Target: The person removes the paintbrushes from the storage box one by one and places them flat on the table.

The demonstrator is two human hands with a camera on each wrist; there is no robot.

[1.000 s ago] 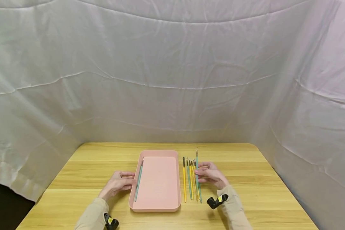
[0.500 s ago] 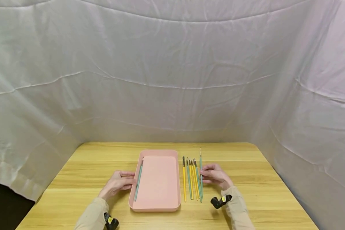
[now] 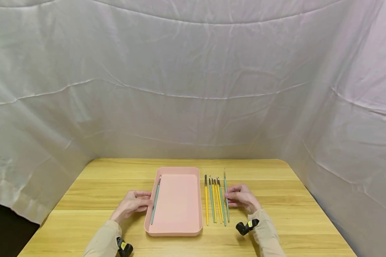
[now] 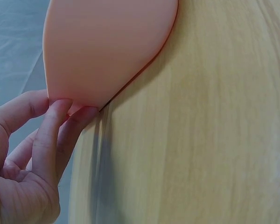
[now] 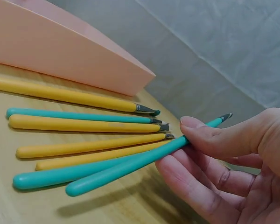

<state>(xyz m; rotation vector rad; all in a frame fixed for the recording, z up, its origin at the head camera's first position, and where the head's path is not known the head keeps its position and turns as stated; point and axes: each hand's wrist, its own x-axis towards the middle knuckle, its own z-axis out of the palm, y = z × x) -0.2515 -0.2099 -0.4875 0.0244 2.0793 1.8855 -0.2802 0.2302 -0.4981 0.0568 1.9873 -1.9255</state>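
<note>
A pink rectangular tray lies on the table with one teal paintbrush along its left inner side. My left hand grips the tray's left wall; in the left wrist view the thumb goes behind the rim and fingertips press the outside. Between thumb and fingers, my right hand pinches a teal paintbrush by its handle, bristles pointing away. Just left of it runs a row of yellow and teal paintbrushes; a yellow paintbrush is nearest the tray, a teal paintbrush nearest the held one.
The wooden table reaches back to a hanging grey-white cloth, which also encloses both sides. Each sleeved wrist carries a small black camera, the right wrist camera close to the brush handles' near ends.
My right hand has moved slightly right with the teal paintbrush, away from the row. The brush's tip has lowered a little. My left hand and the tray stay put.
</note>
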